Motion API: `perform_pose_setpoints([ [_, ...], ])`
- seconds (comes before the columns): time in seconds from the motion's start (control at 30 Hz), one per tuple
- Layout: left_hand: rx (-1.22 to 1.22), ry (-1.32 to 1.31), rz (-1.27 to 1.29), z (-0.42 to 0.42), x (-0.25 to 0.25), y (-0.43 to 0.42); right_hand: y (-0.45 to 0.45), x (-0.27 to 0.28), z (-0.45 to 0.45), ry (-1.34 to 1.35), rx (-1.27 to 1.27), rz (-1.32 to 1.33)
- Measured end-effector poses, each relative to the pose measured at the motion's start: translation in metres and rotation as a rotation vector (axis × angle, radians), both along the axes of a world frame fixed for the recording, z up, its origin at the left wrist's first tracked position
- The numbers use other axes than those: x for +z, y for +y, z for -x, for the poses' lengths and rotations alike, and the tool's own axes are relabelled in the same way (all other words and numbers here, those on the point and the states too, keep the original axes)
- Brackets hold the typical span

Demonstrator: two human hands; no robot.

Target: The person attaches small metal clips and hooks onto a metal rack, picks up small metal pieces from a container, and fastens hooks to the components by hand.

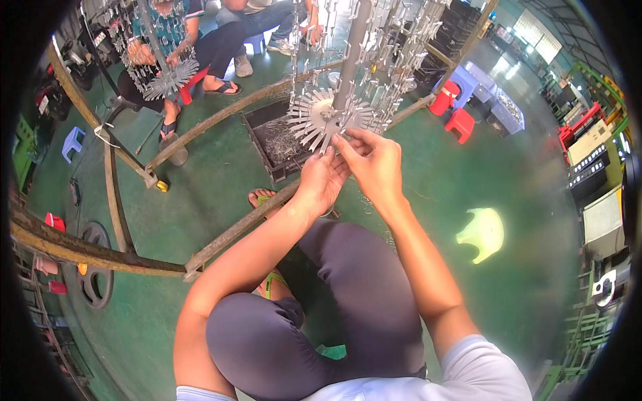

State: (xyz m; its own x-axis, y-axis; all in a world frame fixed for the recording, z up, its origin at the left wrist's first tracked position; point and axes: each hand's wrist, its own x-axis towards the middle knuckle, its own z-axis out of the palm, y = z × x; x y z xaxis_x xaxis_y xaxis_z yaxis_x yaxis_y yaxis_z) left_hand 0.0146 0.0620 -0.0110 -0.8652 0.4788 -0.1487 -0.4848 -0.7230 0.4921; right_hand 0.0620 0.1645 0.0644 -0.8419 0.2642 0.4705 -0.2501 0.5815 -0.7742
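Observation:
A round metal rack with a slotted, toothed rim [311, 120] hangs on a grey central pole [352, 57]. Strings of small metal pieces [401, 60] dangle around the pole. My left hand [323, 179], palm up with curled fingers, is just below the rim's near edge. Close beside it, my right hand [376, 164] pinches with thumb and forefinger at that same edge. Whatever lies between the fingers of either hand is too small or hidden to name. Beneath the rack, a dark crate [274, 170] holds many thin metal pieces.
A rusty metal frame [241, 224] surrounds the rack. Across from me, people sit by a second hanging rack [170, 79]. Red stools [459, 125], a blue stool [73, 144] and a pale yellow-green stool [491, 234] stand on the green floor. Blue bins [506, 112] are at right.

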Motion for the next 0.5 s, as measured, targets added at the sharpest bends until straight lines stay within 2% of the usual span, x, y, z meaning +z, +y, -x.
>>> perform_pose_setpoints([
  [0.23, 0.024, 0.002, 0.012, 0.003, -0.001, -0.006, -0.001, -0.001, 0.000, 0.030, -0.018, 0.019],
  [0.5, -0.017, 0.097, 0.303, 0.000, 0.005, -0.020, 0.002, -0.018, -0.001, 0.007, 0.067, 0.184],
])
